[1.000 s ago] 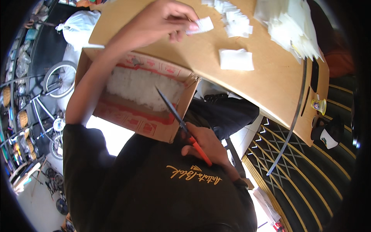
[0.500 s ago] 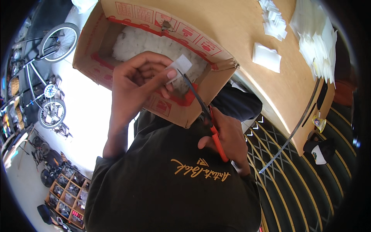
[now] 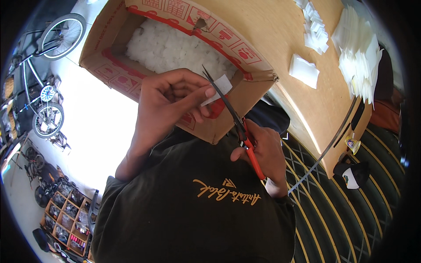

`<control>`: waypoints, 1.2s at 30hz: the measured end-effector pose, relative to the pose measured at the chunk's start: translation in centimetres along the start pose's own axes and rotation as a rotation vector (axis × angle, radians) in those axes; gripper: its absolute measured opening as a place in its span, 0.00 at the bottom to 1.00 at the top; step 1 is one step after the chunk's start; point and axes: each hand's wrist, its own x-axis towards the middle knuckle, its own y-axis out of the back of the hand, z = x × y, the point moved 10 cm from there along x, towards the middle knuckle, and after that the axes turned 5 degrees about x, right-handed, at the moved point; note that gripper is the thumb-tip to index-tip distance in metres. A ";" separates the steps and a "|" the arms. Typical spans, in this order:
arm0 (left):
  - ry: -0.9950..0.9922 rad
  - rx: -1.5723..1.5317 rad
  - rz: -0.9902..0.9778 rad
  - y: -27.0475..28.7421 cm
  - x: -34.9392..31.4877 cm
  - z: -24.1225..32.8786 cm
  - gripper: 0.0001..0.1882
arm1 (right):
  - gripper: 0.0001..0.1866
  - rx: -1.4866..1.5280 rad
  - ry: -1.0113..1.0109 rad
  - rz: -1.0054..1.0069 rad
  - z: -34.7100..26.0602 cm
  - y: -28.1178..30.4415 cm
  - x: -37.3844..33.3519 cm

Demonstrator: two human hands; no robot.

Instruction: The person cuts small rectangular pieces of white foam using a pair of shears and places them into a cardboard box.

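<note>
Between the thumb and fingers of my left hand (image 3: 175, 101) is a small piece of thin white sheet (image 3: 222, 84). My right hand (image 3: 263, 151) grips a pair of scissors (image 3: 240, 125) by its red handles. The dark blades point up and left and lie across the white piece beside my left thumb; whether they are cutting into it I cannot tell. Just beyond my hands, a cardboard box (image 3: 258, 94) with red print holds a heap of small white pieces (image 3: 164, 48).
On the wooden table (image 3: 267, 26) to the right lie a small stack of white sheets (image 3: 304, 71), a row of folded white pieces (image 3: 315, 28) and a fanned pile of long white sheets (image 3: 358, 55). A bicycle (image 3: 48, 70) and a compartment tray (image 3: 66, 221) are at left.
Both hands have shifted slightly right relative to the box. The scissor blades have moved up across the white piece, where before their tips were at its edge.
</note>
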 end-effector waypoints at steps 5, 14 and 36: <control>0.037 0.042 0.042 0.4 0.0 -0.2 0.06 | 0.32 -0.019 -0.016 0.038 -0.1 0.6 0.1; -0.031 0.011 0.048 0.7 -0.4 0.3 0.07 | 0.27 0.075 0.037 0.062 0.2 0.3 0.2; -0.093 -0.086 0.122 0.9 -0.5 0.4 0.08 | 0.58 0.049 0.044 -0.103 0.1 -1.4 -0.1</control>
